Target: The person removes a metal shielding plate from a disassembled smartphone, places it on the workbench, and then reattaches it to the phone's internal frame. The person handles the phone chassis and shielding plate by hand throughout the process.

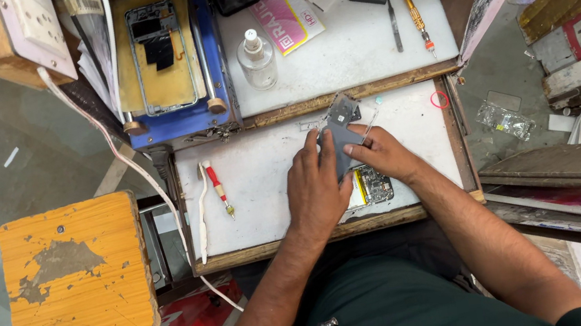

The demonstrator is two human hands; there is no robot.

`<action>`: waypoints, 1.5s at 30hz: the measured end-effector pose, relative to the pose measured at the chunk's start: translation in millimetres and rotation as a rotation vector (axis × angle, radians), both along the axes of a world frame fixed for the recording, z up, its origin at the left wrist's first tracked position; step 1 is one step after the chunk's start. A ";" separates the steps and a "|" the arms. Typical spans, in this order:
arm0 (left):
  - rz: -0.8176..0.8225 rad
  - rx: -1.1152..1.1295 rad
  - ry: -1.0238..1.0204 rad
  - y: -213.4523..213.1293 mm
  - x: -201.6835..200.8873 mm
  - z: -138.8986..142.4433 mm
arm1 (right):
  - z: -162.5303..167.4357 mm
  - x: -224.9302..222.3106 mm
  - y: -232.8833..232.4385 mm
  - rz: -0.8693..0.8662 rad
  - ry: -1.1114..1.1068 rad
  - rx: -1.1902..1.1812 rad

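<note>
Phone back cover [342, 147] upright-tilted, long axis away from person

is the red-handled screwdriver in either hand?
No. The red-handled screwdriver lies on the white tray, apart from the left hand and right hand, which both rest on the opened phone.

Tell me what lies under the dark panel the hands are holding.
Under the dark panel, held by the left hand and right hand, an opened phone shows a yellow strip and circuit board. Its upper part is covered by the panel and hands.
</note>
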State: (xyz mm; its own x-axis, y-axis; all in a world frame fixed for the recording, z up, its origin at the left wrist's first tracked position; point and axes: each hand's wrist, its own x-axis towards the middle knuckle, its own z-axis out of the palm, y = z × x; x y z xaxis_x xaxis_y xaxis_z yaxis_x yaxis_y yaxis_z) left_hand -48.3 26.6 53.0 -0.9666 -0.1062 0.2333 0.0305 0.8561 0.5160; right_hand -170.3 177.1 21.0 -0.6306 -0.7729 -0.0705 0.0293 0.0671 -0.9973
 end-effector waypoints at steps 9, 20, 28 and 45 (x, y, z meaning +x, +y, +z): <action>0.212 -0.011 -0.218 -68.1 54.3 2.3 | -6.4 -6.9 3.8 -0.256 -0.432 -0.430; -0.042 -0.103 -0.201 -42.5 58.2 3.1 | -14.8 -17.0 65.4 -0.464 -0.185 -0.330; -0.249 -0.093 -0.194 -38.1 40.3 -5.6 | -15.1 7.3 75.7 -0.327 0.356 0.265; 0.046 0.804 0.024 -89.9 62.5 17.8 | 16.4 37.2 38.7 -0.093 1.097 0.478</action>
State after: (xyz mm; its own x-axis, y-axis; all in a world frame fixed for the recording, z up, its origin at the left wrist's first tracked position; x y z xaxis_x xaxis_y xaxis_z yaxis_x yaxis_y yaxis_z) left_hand 14.2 -63.3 70.8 -0.9529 -0.2901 0.0890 0.0230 0.2236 0.9744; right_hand -133.1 215.8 37.5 -0.5861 -0.7634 0.2716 -0.7960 0.4799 -0.3689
